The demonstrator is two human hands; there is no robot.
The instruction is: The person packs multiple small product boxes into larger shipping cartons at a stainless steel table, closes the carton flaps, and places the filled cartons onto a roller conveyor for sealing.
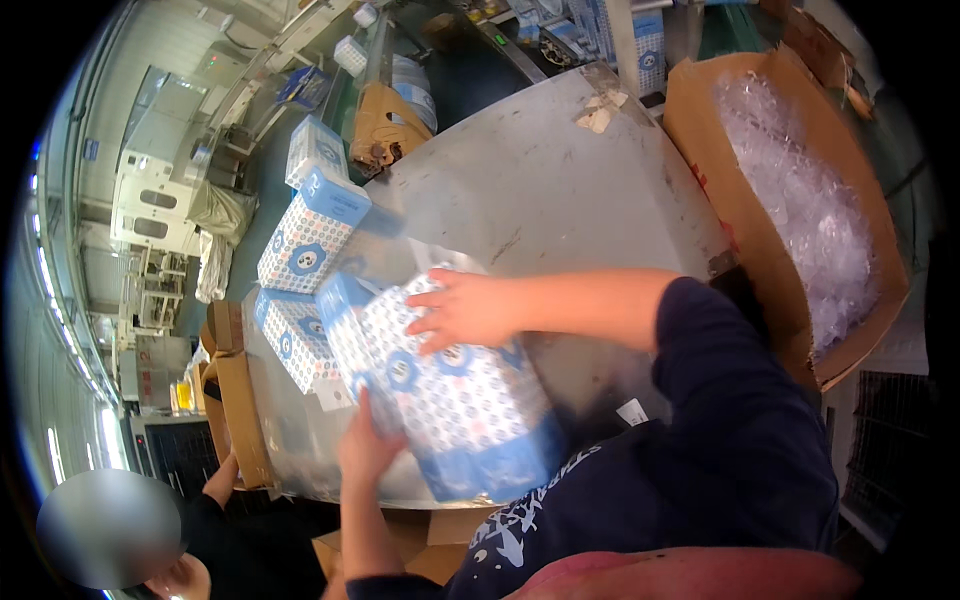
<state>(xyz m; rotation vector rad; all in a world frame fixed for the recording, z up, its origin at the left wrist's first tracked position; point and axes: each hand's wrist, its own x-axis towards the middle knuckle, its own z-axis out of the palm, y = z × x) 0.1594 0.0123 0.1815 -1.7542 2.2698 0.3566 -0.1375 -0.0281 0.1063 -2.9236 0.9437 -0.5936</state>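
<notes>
Both hands, left hand point(368, 445) and right hand point(462, 310), are clamped on the blue pack point(440, 385) mid-frame; three boxes point(300, 240) wait upper left.

counter point(560, 190): grey metal sheet, scuffed, fills the middle; scrap of tape point(598, 115) at its 1 o'clock corner.
carton point(730, 190): big open brown box at 3 o'clock, just beside the counter edge.
film point(800, 210): crumpled clear plastic, fills the carton.
packs point(305, 240): three more blue-and-white patterned packs in a line at 10 o'clock, touching one another.
dispenser point(385, 125): brown tape roll holder at 11 o'clock, at the counter's far edge.
machine point(150, 200): pale cabinet, far at 9 o'clock.
co-worker's hand point(180, 578): at 7 o'clock, low.
</notes>
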